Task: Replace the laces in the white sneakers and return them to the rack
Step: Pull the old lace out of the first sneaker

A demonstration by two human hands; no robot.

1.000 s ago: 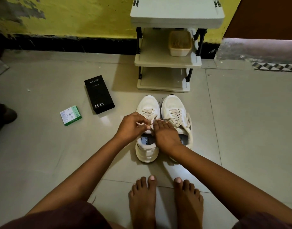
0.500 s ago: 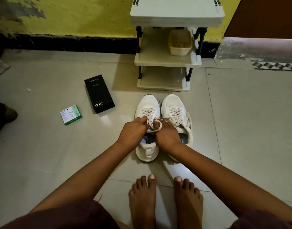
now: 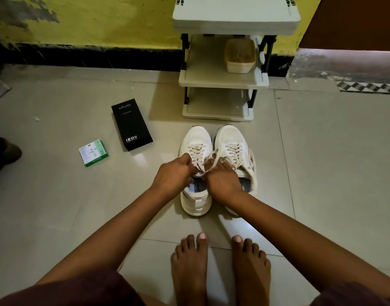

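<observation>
Two white sneakers stand side by side on the tiled floor, toes toward the rack point(image 3: 222, 81). The left sneaker point(image 3: 196, 140) and the right sneaker point(image 3: 232, 140) both carry cream laces. My left hand point(image 3: 174, 176) and my right hand point(image 3: 222, 181) meet over the left sneaker's tongue. Each pinches a part of its lace point(image 3: 208, 161), which loops up between them. The right sneaker's lace ends hang loose over its outer side.
The pale rack has three shelves, and a beige basket point(image 3: 240, 55) sits on the middle one. A black phone box point(image 3: 131, 124) and a small green box point(image 3: 93, 153) lie to the left. My bare feet point(image 3: 220, 268) rest near the sneakers' heels.
Both hands moved slightly away from me along the left sneaker. The lace they pinch went from short ends to a loop, now drawn up between the hands.
</observation>
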